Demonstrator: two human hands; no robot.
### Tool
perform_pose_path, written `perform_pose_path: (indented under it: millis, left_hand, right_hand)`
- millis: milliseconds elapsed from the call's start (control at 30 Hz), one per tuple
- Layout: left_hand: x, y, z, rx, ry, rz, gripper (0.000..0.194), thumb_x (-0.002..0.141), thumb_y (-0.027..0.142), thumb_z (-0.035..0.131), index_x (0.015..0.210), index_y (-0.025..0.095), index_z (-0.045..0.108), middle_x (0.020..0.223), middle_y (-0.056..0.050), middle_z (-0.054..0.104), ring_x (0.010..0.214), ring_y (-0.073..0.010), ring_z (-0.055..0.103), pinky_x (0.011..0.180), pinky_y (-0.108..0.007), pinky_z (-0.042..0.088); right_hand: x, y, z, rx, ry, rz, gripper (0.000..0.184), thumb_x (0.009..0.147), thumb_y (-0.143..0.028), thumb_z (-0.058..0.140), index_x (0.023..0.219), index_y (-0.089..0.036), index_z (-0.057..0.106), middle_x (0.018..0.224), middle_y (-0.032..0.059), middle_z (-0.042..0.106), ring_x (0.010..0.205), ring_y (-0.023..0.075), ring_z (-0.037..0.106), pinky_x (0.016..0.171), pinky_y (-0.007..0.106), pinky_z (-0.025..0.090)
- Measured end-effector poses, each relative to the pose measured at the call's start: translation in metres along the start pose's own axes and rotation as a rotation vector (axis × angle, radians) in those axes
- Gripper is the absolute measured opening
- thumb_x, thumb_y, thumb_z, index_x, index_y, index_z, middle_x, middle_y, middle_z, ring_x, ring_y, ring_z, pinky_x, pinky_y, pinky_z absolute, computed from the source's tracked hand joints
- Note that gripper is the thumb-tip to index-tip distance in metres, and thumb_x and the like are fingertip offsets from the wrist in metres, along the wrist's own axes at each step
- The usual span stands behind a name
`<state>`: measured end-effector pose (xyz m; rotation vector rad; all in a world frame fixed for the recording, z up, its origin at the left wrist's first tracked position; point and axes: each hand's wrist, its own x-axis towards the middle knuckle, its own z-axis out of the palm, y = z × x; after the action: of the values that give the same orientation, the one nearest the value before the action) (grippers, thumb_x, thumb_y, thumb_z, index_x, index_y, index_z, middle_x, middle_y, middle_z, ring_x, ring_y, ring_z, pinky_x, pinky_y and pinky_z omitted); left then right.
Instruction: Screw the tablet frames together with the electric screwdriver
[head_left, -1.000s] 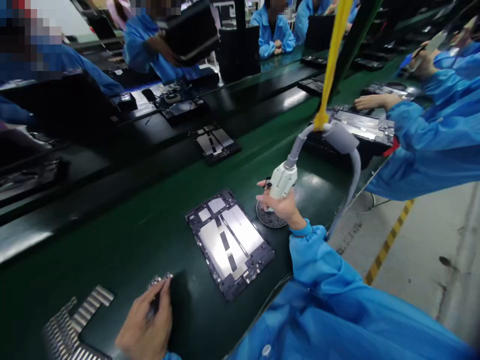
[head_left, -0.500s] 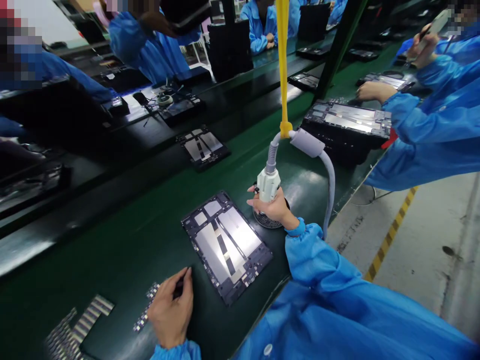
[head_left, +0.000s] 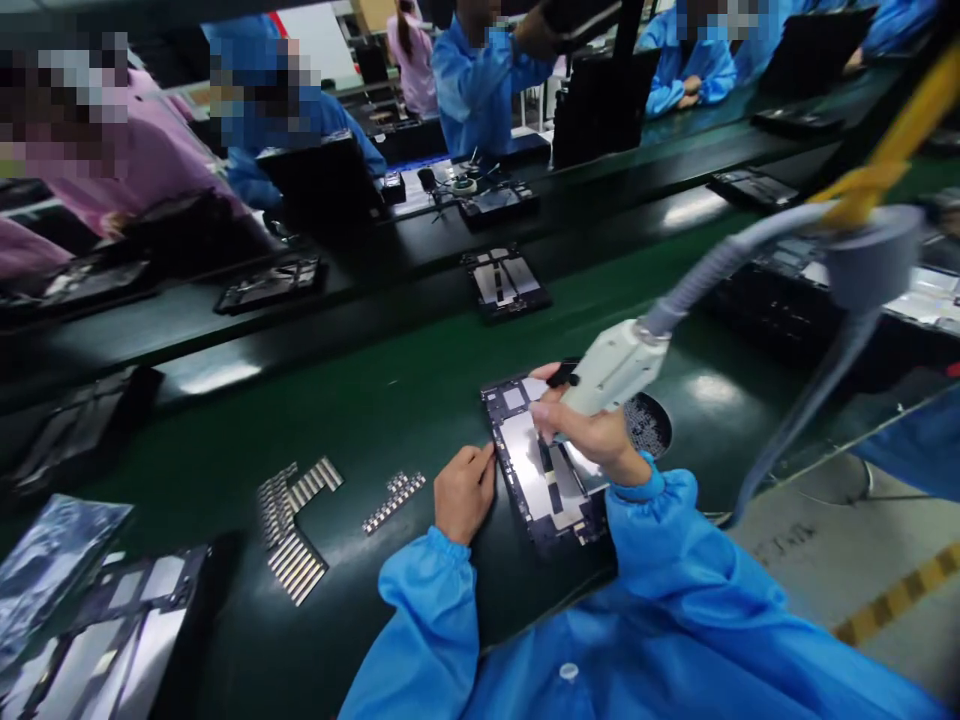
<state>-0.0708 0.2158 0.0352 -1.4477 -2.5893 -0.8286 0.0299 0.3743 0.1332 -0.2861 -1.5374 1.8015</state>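
Observation:
My right hand [head_left: 589, 430] grips a white electric screwdriver [head_left: 611, 368] that hangs from a grey hose and yellow cord; its tip is tilted down over the upper part of a dark tablet frame [head_left: 544, 470] with silver panels on the green belt. My left hand [head_left: 463, 492] rests curled against that frame's left edge; whether it holds anything is hidden. A round mesh screw dish [head_left: 649, 425] lies just right of the screwdriver. Two rows of small silver parts [head_left: 394, 488] lie on the belt to the left of my left hand.
More silver strips [head_left: 289, 525] and a stack of tablet frames [head_left: 97, 620] sit at the lower left. Another frame [head_left: 504, 280] lies farther up the belt. Several people in blue and pink coats work at the far side. Floor with a yellow line is at right.
My right hand has swung the screwdriver from above the mesh dish to over the tablet frame. My left hand left the small parts and moved to the frame's left edge. The view turned left.

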Motion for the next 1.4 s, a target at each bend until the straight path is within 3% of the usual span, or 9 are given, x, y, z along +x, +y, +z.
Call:
perform_pose_path:
  millis: [167,300,400,667,900,1133,1233,1333,1400]
  left_hand:
    - [-0.013,-0.025,-0.011,-0.158,0.134,-0.063,0.027,0.092,0.031,0.049,0.099,0.017,0.072,0.084,-0.005,0.070,0.073,-0.0145,0.065,0.068,-0.025,0.050]
    - [-0.019,-0.052,-0.021,-0.110,0.265,-0.228,0.031,0.089,0.037,0.052,0.095,0.015,0.073,0.077,-0.004,0.068,0.064,-0.0142,0.061,0.062,-0.026,0.048]
    - [-0.020,-0.057,-0.025,-0.093,0.281,-0.289,0.033,0.087,0.039,0.052,0.094,0.015,0.074,0.072,-0.003,0.066,0.059,-0.0129,0.058,0.059,-0.025,0.046]
    - [-0.020,-0.049,-0.024,-0.075,0.276,-0.305,0.029,0.088,0.036,0.053,0.094,0.017,0.074,0.076,-0.002,0.068,0.058,-0.0111,0.058,0.059,-0.023,0.044]
    - [-0.021,-0.044,-0.026,-0.198,0.426,-0.249,0.026,0.088,0.035,0.055,0.088,0.016,0.072,0.080,-0.004,0.071,0.063,-0.0123,0.063,0.061,-0.024,0.050]
    - [-0.026,-0.034,-0.017,-0.414,0.356,-0.398,0.022,0.087,0.032,0.056,0.099,0.016,0.065,0.076,-0.002,0.072,0.063,-0.0138,0.069,0.064,-0.026,0.056]
    - [-0.030,-0.022,-0.019,-0.426,0.339,-0.321,0.017,0.087,0.021,0.051,0.094,0.016,0.065,0.081,-0.003,0.073,0.065,-0.0131,0.070,0.066,-0.026,0.058]
    - [-0.036,0.000,-0.023,-0.402,0.286,-0.160,0.026,0.085,0.010,0.043,0.085,0.017,0.068,0.098,-0.007,0.073,0.080,-0.0150,0.071,0.074,-0.029,0.059]
    - [-0.043,0.020,-0.022,-0.384,0.233,-0.063,0.030,0.085,0.007,0.041,0.089,0.018,0.069,0.102,-0.007,0.072,0.092,-0.0165,0.070,0.082,-0.031,0.059]
  right_hand:
    - [0.019,0.024,0.048,-0.049,-0.113,0.106,0.020,0.068,-0.026,0.073,0.082,-0.017,0.064,0.046,-0.0060,0.054,0.041,0.0101,0.051,0.046,0.026,0.047]
    - [0.028,0.042,0.056,-0.110,-0.082,0.136,0.016,0.066,-0.024,0.073,0.077,-0.016,0.064,0.045,-0.0062,0.054,0.040,0.0093,0.050,0.047,0.025,0.046]
    - [0.030,0.049,0.053,-0.125,-0.075,0.126,0.018,0.066,-0.023,0.073,0.081,-0.016,0.065,0.045,-0.0067,0.054,0.040,0.0094,0.050,0.046,0.024,0.045]
    - [0.030,0.054,0.052,-0.144,-0.093,0.110,0.018,0.069,-0.022,0.070,0.085,-0.016,0.064,0.044,-0.0068,0.054,0.040,0.0101,0.051,0.048,0.025,0.045]
    - [0.028,0.057,0.054,-0.166,-0.119,0.123,0.016,0.068,-0.024,0.070,0.079,-0.017,0.062,0.046,-0.0066,0.053,0.040,0.0102,0.051,0.047,0.025,0.045]
    - [0.021,0.060,0.057,-0.208,-0.162,0.180,0.022,0.066,-0.029,0.072,0.080,-0.016,0.061,0.049,-0.0064,0.053,0.042,0.0093,0.051,0.046,0.024,0.044]
    - [0.021,0.059,0.058,-0.208,-0.156,0.165,0.020,0.066,-0.027,0.071,0.080,-0.016,0.062,0.048,-0.0063,0.053,0.042,0.0097,0.051,0.047,0.024,0.044]
    - [0.024,0.048,0.055,-0.147,-0.108,0.114,0.020,0.067,-0.025,0.070,0.084,-0.017,0.062,0.047,-0.0066,0.053,0.041,0.0096,0.050,0.046,0.025,0.044]
    - [0.027,0.038,0.050,-0.087,-0.055,0.053,0.024,0.069,-0.025,0.069,0.090,-0.018,0.061,0.047,-0.0075,0.053,0.040,0.0098,0.051,0.046,0.026,0.045]
